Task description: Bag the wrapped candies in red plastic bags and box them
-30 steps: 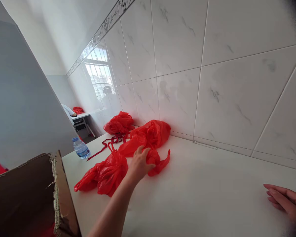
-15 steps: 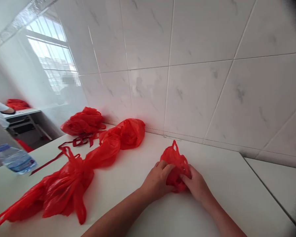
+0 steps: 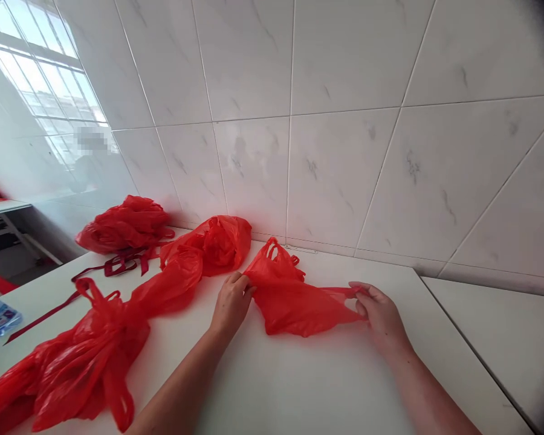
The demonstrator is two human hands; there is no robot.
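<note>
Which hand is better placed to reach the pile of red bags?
Left. The left hand pinches the spread bag beside the pile; the right hand holds its far end.

The plastic bag [image 3: 294, 299] lies flat on the table [image 3: 326, 386], left hand [image 3: 230, 304] at its left edge, right hand [image 3: 381, 313] at its right; a heap of bags [image 3: 118, 314] sprawls left of it, the tiled wall [image 3: 344, 151] right behind
</note>
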